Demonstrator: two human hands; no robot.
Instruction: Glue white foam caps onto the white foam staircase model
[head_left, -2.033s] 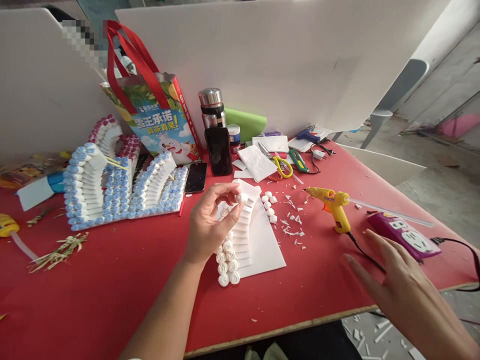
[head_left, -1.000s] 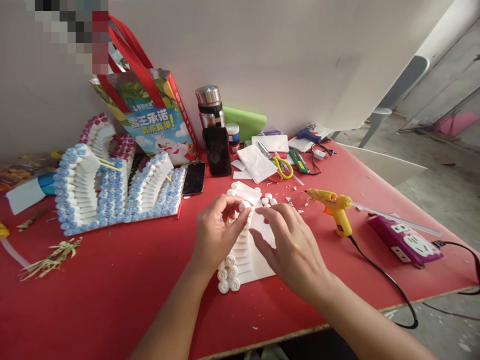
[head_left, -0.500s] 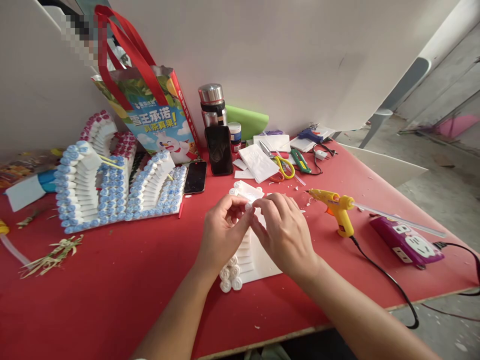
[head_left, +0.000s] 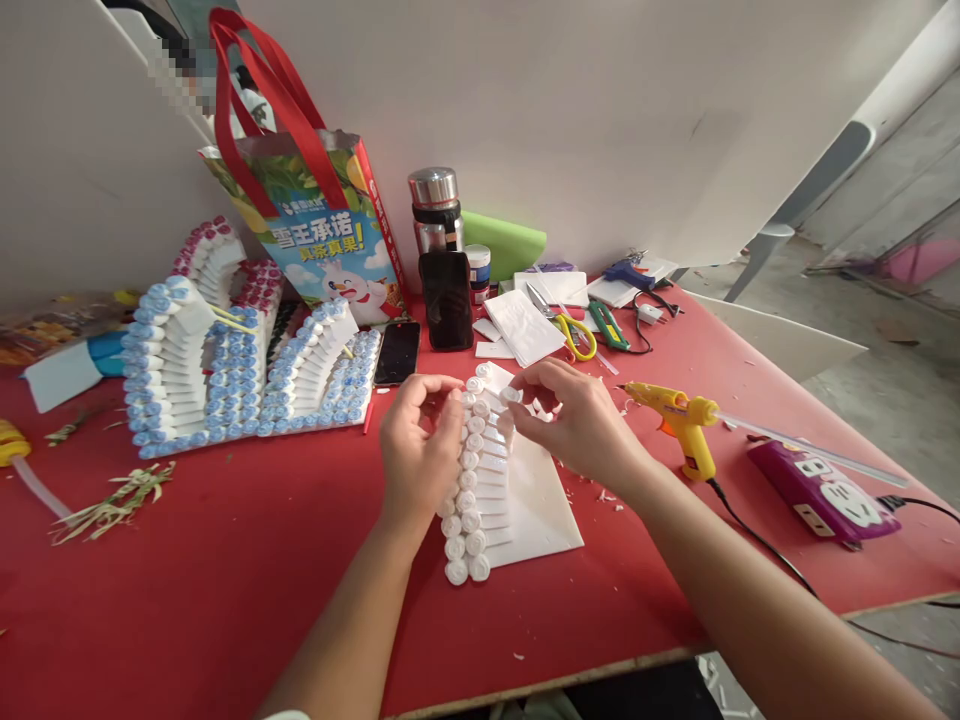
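Note:
A white craft piece lies on the red table, a flat white board [head_left: 544, 515] with a curved double row of white rolls with spiral ends [head_left: 470, 478] along its left side. Over its upper right, my right hand [head_left: 574, 410] pinches a small white roll [head_left: 511, 396] between thumb and fingertips. My left hand [head_left: 421, 440] is beside the left edge of the rows, its fingers curled and thumb close to the index finger, touching or nearly touching the upper rolls. What is between those fingertips, if anything, is hidden.
A yellow glue gun [head_left: 686, 425] and purple power strip [head_left: 825, 490] lie right. Behind are scissors [head_left: 576, 338], white sheets [head_left: 527, 325], a phone standing upright [head_left: 445, 300], a steel flask [head_left: 433, 190] and a shopping bag [head_left: 330, 250]. Blue-tipped craft pieces [head_left: 232, 385] stand left.
My hands were together over the craft piece and have parted. The right moved right with the small white roll, the left moved left, uncovering the rows. The view shifted slightly.

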